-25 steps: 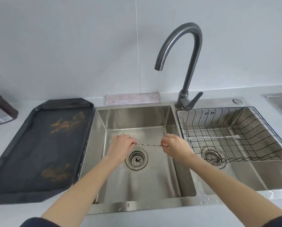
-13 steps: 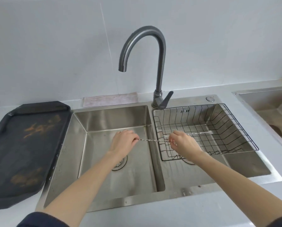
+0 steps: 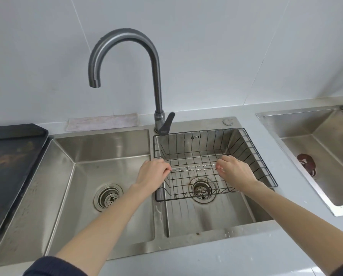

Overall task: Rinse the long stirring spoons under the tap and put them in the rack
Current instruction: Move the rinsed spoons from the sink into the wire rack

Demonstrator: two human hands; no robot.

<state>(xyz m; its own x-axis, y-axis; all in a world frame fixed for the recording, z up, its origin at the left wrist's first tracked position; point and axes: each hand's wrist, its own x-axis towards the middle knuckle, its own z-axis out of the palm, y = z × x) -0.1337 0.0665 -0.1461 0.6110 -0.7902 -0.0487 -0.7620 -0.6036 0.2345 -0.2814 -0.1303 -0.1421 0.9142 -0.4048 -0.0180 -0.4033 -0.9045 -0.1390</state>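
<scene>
You have carried the stirring spoons rightward: a second ago they hung over the left basin's drain; now they span the wire rack in the right basin, so rinsing looks finished and placing is next. Your left hand pinches one end at 9 o'clock of the rack, your right hand pinches the other nearer 3 o'clock. The spoons are thin, twisted, silvery, level; possibly two together, though the view blurs that. No water runs from the tap.
</scene>
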